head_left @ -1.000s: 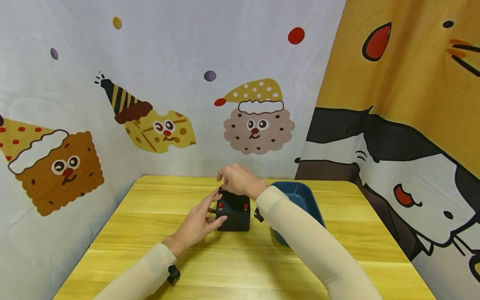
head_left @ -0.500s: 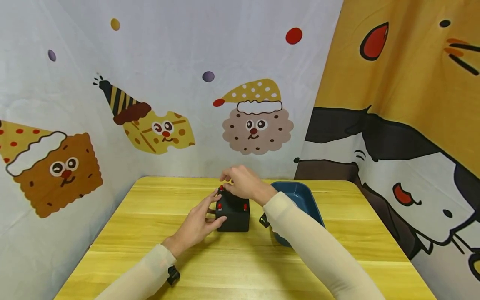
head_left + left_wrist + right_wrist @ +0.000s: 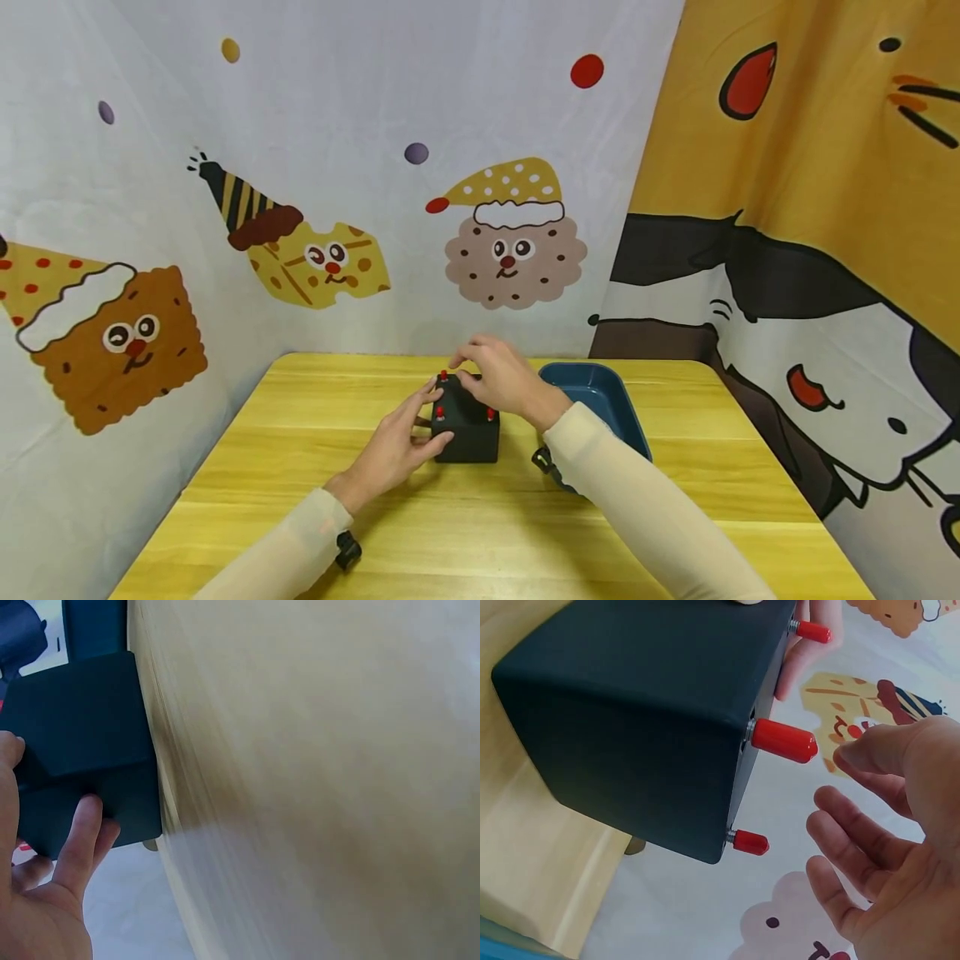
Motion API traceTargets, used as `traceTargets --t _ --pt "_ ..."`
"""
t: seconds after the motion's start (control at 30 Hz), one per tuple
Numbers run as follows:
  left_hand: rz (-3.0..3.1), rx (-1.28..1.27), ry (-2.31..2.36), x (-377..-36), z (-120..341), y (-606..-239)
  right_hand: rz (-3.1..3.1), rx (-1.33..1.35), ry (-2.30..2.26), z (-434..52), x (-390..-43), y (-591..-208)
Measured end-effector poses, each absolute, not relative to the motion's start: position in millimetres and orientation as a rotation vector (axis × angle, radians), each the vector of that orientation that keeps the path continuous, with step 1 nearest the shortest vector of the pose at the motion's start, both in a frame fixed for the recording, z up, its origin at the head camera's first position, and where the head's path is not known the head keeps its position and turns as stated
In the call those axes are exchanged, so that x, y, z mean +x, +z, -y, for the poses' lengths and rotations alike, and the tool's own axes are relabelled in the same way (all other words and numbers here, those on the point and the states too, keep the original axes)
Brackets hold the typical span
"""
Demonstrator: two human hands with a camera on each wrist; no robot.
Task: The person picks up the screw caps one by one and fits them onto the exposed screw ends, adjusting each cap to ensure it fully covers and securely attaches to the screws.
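Observation:
A black box (image 3: pixel 467 443) stands on the table, with red-capped toggle switches on threaded metal necks at its top corners. My left hand (image 3: pixel 392 448) grips the box at its left side, thumb on the front face and fingertips near the far left switch (image 3: pixel 444 376). Over the box's top, my right hand (image 3: pixel 501 377) hovers with loosely bent fingers and nothing between them. In the right wrist view its fingertips are apart from the nearest switch (image 3: pixel 784 741). The box's far right corner is hidden behind that hand in the head view.
To the right of the box is a dark blue tray (image 3: pixel 626 400), partly covered by the right sleeve. The wooden table (image 3: pixel 465 533) meets cartoon-printed cloth walls (image 3: pixel 337 125) at the back and sides. Each wrist carries a small black camera.
My right hand has drawn back to the right from the far left switch, showing that switch more fully. The left hand and the box have stayed put.

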State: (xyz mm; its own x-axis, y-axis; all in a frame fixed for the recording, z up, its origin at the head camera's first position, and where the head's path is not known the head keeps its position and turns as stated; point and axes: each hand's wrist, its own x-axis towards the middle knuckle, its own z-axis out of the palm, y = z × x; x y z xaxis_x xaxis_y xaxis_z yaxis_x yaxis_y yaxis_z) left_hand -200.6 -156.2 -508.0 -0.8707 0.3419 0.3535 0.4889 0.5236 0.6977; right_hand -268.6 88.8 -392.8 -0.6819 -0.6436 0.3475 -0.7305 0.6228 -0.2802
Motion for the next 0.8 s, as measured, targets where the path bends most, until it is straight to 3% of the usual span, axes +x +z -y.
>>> traceTargets --t 0.8 --pt "2.645 -0.705 -1.257 -200 155 -501 2.652 1.015 0.769 -126 -245 -401"
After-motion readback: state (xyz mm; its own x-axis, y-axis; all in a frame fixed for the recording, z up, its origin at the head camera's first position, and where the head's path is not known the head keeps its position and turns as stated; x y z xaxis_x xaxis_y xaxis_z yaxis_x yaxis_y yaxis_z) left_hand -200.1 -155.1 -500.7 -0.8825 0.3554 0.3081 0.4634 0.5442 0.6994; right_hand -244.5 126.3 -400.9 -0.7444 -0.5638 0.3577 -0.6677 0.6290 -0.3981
